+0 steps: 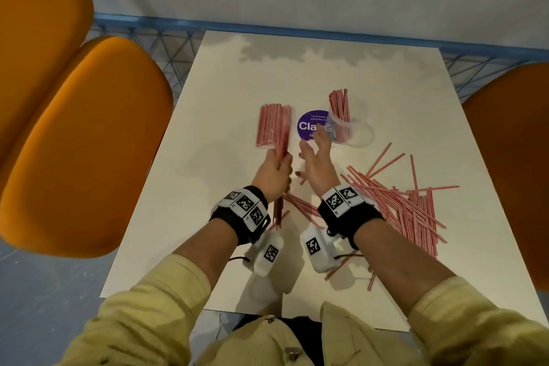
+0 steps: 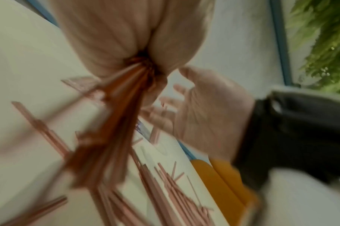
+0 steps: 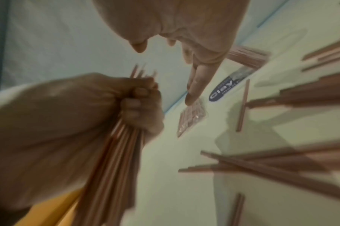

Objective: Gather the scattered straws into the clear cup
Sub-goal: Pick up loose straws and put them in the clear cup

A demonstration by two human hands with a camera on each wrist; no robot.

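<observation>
Just left of the clear cup (image 1: 349,128), the left hand (image 1: 273,171) grips a bundle of straws (image 1: 274,128); the right hand (image 1: 316,162), fingers spread, holds nothing. Best square the ends, then tilt the bundle into the cup. Loose straws (image 1: 407,202) lie nearer than the cup on the table (image 1: 222,83).

Head view looks down on table (image 1: 225,92); wrist views close, blurred.
</observation>
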